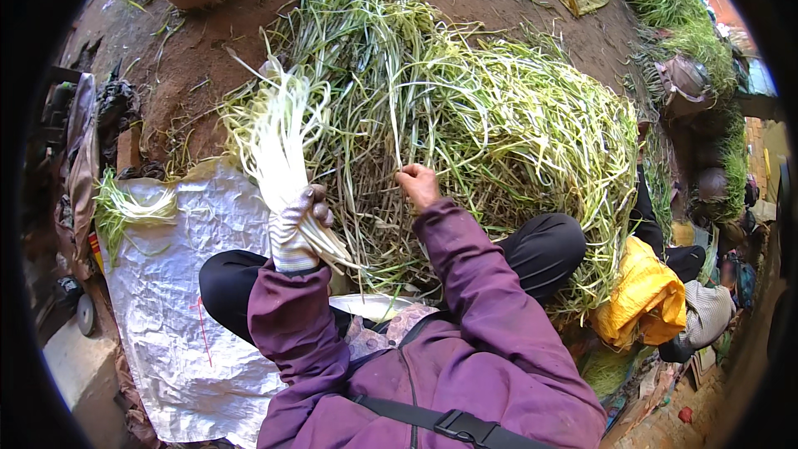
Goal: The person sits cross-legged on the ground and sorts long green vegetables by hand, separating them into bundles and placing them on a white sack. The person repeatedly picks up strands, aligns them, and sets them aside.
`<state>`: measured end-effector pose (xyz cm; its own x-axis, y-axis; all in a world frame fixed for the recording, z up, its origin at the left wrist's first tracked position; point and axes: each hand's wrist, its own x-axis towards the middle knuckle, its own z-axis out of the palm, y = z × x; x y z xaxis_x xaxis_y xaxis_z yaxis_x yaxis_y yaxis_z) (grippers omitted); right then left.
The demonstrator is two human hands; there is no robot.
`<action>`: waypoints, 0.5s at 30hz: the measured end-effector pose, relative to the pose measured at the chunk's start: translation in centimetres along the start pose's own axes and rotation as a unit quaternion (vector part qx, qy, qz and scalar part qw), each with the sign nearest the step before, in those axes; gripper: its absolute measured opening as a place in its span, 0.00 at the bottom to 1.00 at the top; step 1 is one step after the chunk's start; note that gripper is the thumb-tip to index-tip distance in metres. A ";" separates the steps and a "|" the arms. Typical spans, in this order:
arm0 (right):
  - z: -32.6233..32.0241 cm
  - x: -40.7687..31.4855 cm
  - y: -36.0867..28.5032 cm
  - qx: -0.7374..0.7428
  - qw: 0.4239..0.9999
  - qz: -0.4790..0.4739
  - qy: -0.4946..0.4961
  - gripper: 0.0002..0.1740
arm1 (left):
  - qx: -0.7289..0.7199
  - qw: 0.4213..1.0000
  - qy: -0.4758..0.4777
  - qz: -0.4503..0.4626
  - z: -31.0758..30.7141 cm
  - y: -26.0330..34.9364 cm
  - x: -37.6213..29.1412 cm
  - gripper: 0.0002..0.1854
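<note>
My left hand (300, 224), in a striped knit glove with grey-coated fingertips, grips a thick bunch of pale green-white stalks (280, 156). Their leafy ends fan out above the fist, and the cut-looking ends poke out below it. Bare, my right hand (419, 186) pinches the end of a single long pale stalk (393, 112) between thumb and fingers. That stalk runs up across a large heap of long green leafy stalks (536, 125) lying before my crossed legs. Part of a white dish-like thing (368, 305) shows at my lap, mostly hidden by my clothes.
A white woven plastic sheet (206, 324) spreads at my left, with a small bunch of stalks (140, 207) on its far corner. An orange-yellow sack (645, 293) lies at my right. Beyond it sit other people, one in a checked garment (709, 312), near more green heaps (682, 25).
</note>
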<state>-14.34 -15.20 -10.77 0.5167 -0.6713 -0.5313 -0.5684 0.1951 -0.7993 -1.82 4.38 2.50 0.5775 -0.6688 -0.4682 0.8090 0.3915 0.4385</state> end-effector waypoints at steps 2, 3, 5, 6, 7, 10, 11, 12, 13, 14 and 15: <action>-2.3 -4.1 -3.6 0.059 0.997 -0.018 -0.040 0.08 | -0.035 0.998 -0.044 -0.032 -0.6 -1.4 0.9 0.21; -2.9 -6.3 -5.3 0.067 0.995 -0.040 -0.068 0.09 | -0.043 0.995 -0.078 -0.048 -1.1 -1.9 1.3 0.21; -3.6 -9.7 -5.7 0.094 0.986 -0.067 -0.124 0.10 | 0.049 0.995 -0.022 -0.088 -0.8 -3.4 2.3 0.23; -3.8 -11.1 -5.7 0.102 0.982 -0.068 -0.143 0.08 | 0.101 0.990 0.030 -0.095 0.2 -4.3 2.4 0.22; -3.5 -12.2 -4.7 0.083 0.980 -0.125 -0.134 0.09 | 0.156 0.979 0.086 -0.098 1.0 -4.6 2.1 0.20; -3.5 -14.5 -4.2 -0.055 0.967 -0.210 -0.132 0.10 | 0.238 0.962 0.093 -0.099 1.0 -6.4 1.8 0.15; -3.5 -15.1 -4.5 -0.083 0.956 -0.250 -0.127 0.09 | 0.243 0.958 0.109 -0.103 1.2 -6.7 1.3 0.15; -3.6 -15.4 -4.4 -0.105 0.948 -0.267 -0.137 0.09 | 0.255 0.955 0.102 -0.109 0.7 -7.3 1.4 0.14; -3.6 -15.7 -4.4 -0.127 0.939 -0.283 -0.148 0.09 | 0.280 0.949 0.093 -0.107 0.2 -7.6 1.4 0.12; -3.5 -15.8 -4.0 -0.136 0.932 -0.299 -0.151 0.10 | 0.284 0.944 0.108 -0.130 -0.4 -7.8 1.3 0.11; -3.6 -15.7 -3.6 -0.152 0.933 -0.286 -0.158 0.11 | 0.288 0.937 0.121 -0.155 0.0 -7.8 1.1 0.10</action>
<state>-22.73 -7.91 1.49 0.9268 -0.3501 -0.1359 -0.2715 -0.3746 -0.8865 -7.47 0.57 -1.43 0.3886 -0.5038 -0.7715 0.7891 -0.2503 0.5610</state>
